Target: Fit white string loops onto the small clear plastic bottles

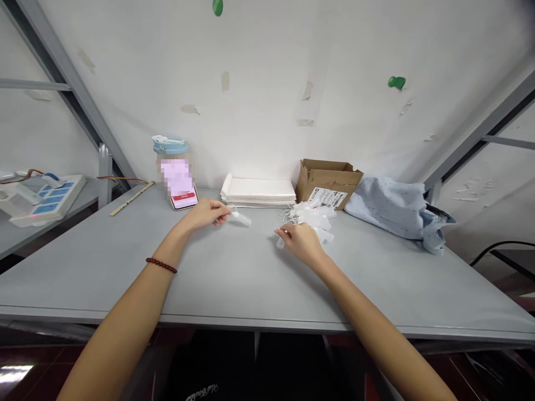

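A small white translucent tag (241, 218) with a thin string at one end lies on or just over the grey table. My left hand (209, 213), wearing a dark red beaded bracelet on its wrist, is closed in a pinch at that string end. My right hand (304, 240) is also pinched closed, at the near side of a loose pile of white tags (321, 214) with strings. Part of the pile is hidden behind this hand. A pale piece shows below its fingertips, but whether they grip it is unclear.
Behind the hands, a stack of white flat packets (259, 192) lies by the wall. An open cardboard box (328, 181) and a light blue cloth (384, 209) sit to the right. On the left, a phone (184, 199) leans against a blue-lidded container (170, 146), near a narrow strip (131, 199).
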{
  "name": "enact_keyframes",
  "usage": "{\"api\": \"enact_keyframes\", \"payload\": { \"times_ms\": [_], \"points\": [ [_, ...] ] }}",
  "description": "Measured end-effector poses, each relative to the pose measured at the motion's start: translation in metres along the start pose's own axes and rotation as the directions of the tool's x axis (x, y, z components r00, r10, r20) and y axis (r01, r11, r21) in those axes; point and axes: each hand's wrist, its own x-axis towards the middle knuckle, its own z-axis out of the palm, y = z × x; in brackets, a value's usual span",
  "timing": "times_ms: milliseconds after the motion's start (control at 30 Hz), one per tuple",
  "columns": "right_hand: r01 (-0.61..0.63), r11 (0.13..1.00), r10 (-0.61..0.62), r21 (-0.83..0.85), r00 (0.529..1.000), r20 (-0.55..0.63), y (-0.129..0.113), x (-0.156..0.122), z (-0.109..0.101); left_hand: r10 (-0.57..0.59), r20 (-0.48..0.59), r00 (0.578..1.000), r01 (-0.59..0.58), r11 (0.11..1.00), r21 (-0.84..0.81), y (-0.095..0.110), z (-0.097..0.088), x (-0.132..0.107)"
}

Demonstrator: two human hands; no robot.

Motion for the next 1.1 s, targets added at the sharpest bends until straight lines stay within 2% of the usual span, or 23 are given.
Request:
{"api": "enact_keyframes", "payload": {
  "times_ms": [100,167,267,367,500,633,733,967,1100],
  "points": [
    [0.011,0.996,-0.008,-0.086,0.999,0.035,-0.005,-0.002,0.001,-0.041,0.009,0.999,0.04,0.996,0.074,-0.004,-0.002,0.001],
    [0.037,0.988,-0.03,-0.15,0.998,0.052,-0.007,-0.003,0.001,-0.032,-0.013,0.999,0.034,0.976,0.216,-0.007,-0.004,0.002],
    [0.077,0.979,-0.062,-0.191,0.995,0.083,-0.009,-0.006,0.002,0.061,-0.054,0.997,-0.027,0.873,0.487,-0.013,-0.006,0.004],
    [0.141,0.984,-0.13,-0.111,0.986,0.1,-0.012,-0.009,0.0,0.113,-0.091,0.989,-0.037,0.8,0.599,-0.019,-0.009,0.005],
    [0.167,0.983,-0.158,-0.076,0.981,0.113,-0.016,-0.013,-0.002,0.128,-0.05,0.991,-0.068,0.774,0.629,-0.022,-0.006,0.005],
    [0.111,0.971,-0.083,-0.214,0.987,0.135,-0.016,-0.012,-0.002,0.272,0.087,0.958,-0.265,0.732,0.628,-0.023,0.008,0.005],
    [0.103,0.957,-0.063,-0.27,0.986,0.153,-0.016,-0.012,-0.002,0.307,0.167,0.937,-0.345,0.735,0.584,-0.027,0.018,0.007],
    [0.146,0.96,-0.109,-0.238,0.981,0.162,-0.017,-0.015,-0.005,0.289,0.191,0.938,-0.347,0.801,0.488,-0.029,0.02,0.008],
    [0.121,0.969,-0.087,-0.215,0.983,0.163,-0.017,-0.014,-0.007,0.261,0.202,0.944,-0.326,0.834,0.446,-0.024,0.02,0.005]
  ]
}}
